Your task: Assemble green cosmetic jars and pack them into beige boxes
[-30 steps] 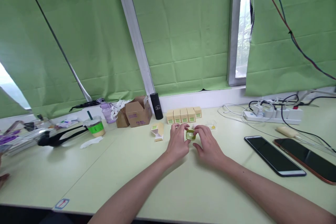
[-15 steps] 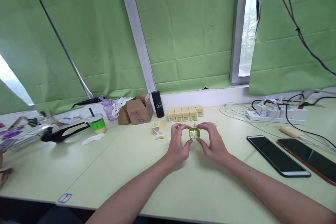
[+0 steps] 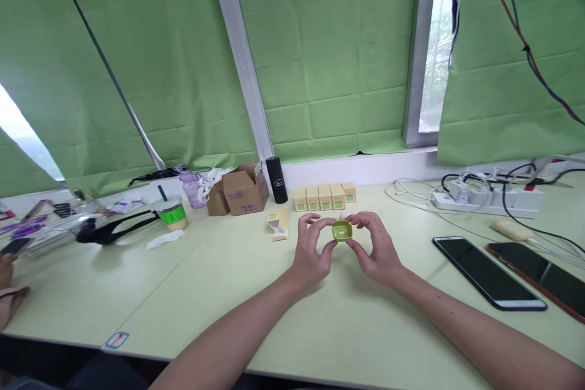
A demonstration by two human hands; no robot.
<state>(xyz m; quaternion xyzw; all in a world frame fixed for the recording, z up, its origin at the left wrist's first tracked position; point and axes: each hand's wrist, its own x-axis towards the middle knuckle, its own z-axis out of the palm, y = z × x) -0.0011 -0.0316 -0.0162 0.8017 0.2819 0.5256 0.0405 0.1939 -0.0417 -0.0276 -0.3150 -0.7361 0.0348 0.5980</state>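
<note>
My left hand (image 3: pixel 315 248) and my right hand (image 3: pixel 375 250) hold a small green square cup (image 3: pixel 342 230) between them above the table. The left thumb and fingers pinch its left side, and the right thumb and fingers pinch its right side. Its hollow inside faces me and looks green. Something small and pale shows just above it, too small to make out. To the left of my left hand an opened cardboard box (image 3: pixel 278 225) lies on the table. Behind my hands stands a row of several small kraft boxes (image 3: pixel 325 198) with green labels.
Two phones (image 3: pixel 487 271) lie at the right, near a power strip (image 3: pixel 489 202) with tangled cables. A black cylinder (image 3: pixel 276 180), a brown carton (image 3: pixel 245 192) and a drink cup (image 3: pixel 172 214) stand at the back left. Another person's hand (image 3: pixel 6 271) shows at the left edge.
The cup has turned slightly in my fingers; its inside looked whitish before and now looks plain green. The view has shifted slightly, and the other person's hand shows more.
</note>
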